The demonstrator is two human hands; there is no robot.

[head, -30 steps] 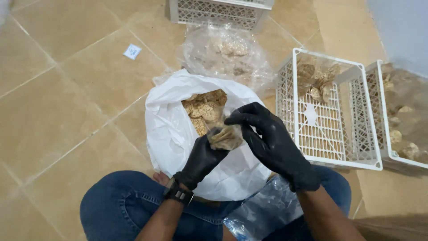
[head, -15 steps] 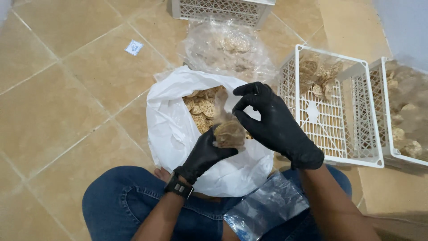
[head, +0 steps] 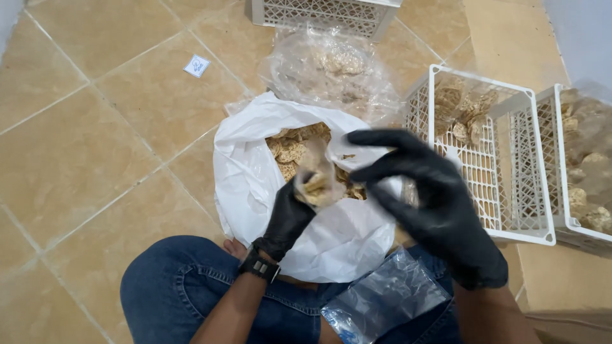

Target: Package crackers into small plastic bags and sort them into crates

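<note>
My left hand [head: 290,213], in a black glove with a dark watch at the wrist, grips a small clear bag of tan crackers [head: 313,178] above a large white plastic bag [head: 248,185]. The white bag lies open on the floor and holds many round tan crackers [head: 287,150]. My right hand [head: 430,194], also black-gloved, hovers just right of the small bag with fingers spread and holds nothing; it is blurred. Both hands are above my lap in blue jeans.
A white lattice crate [head: 503,172] with a few packed cracker bags stands at the right, a second fuller crate [head: 580,165] beyond it. A clear bag of crackers [head: 331,73] and another crate [head: 319,13] lie behind. Empty clear bags [head: 382,299] rest on my lap. Tan tiled floor.
My right hand has let go of the small bag's top and moved right and toward me, fingers spread. My left hand still holds the small bag, now slightly higher.
</note>
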